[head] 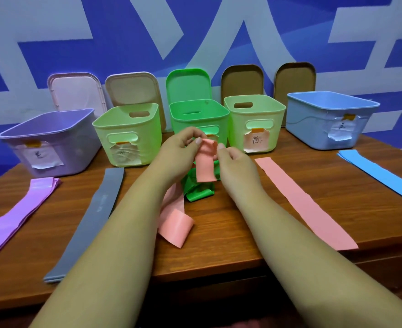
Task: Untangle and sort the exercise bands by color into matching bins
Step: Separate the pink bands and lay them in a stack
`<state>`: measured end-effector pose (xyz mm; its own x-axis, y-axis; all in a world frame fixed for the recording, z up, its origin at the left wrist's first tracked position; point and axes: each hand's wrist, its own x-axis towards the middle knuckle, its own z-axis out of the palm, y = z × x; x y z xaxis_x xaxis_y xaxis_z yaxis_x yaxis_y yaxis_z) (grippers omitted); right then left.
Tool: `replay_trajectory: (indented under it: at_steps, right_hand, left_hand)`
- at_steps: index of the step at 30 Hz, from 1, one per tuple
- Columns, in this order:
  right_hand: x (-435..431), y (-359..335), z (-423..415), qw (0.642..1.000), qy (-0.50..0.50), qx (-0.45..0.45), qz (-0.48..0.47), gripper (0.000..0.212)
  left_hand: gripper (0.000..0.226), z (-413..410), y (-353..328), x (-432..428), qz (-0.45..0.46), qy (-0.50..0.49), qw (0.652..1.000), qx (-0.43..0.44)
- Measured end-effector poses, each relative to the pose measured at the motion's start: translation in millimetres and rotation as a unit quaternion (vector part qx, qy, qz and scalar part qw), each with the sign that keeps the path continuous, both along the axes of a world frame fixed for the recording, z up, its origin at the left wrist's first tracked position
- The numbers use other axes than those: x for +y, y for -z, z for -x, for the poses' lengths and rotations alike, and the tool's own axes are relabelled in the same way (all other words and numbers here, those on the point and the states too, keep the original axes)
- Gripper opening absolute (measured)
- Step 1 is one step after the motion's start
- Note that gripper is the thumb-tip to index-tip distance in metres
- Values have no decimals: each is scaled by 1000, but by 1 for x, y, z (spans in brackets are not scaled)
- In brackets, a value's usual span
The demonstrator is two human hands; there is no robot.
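Currently dangling between both hands: salmon-pink flat rubber exercise band [204, 168]. Pinched at its folded top by left hand [183, 147], fingers curled; nipped at the right edge by right hand [233, 159], thumb against forefinger. Directly beneath, crumpled green rubber band [198, 194] on brown wooden table [214, 233]. Behind, bright green plastic bin [200, 119].

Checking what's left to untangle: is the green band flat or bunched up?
Bunched up: the green band lies crumpled in folds beneath the pink band that the left hand and right hand pinch.
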<state>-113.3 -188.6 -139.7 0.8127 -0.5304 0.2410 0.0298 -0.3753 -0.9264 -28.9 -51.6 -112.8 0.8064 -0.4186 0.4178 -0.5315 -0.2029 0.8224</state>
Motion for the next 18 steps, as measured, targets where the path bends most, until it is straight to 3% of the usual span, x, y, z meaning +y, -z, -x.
replay_trajectory:
  at_steps: [6,13,18]
  right_hand:
    - [4,-3,2,999,-36,20,6,44]
    - [9,-6,5,997,-57,49,4,58]
    - [5,0,-1,998,-30,47,-15,45]
  left_hand:
    - [23,9,-2,1,28,3,1000,14]
    - [23,13,-3,3,52,18,998,34]
    - [25,8,-1,4,84,23,995,43]
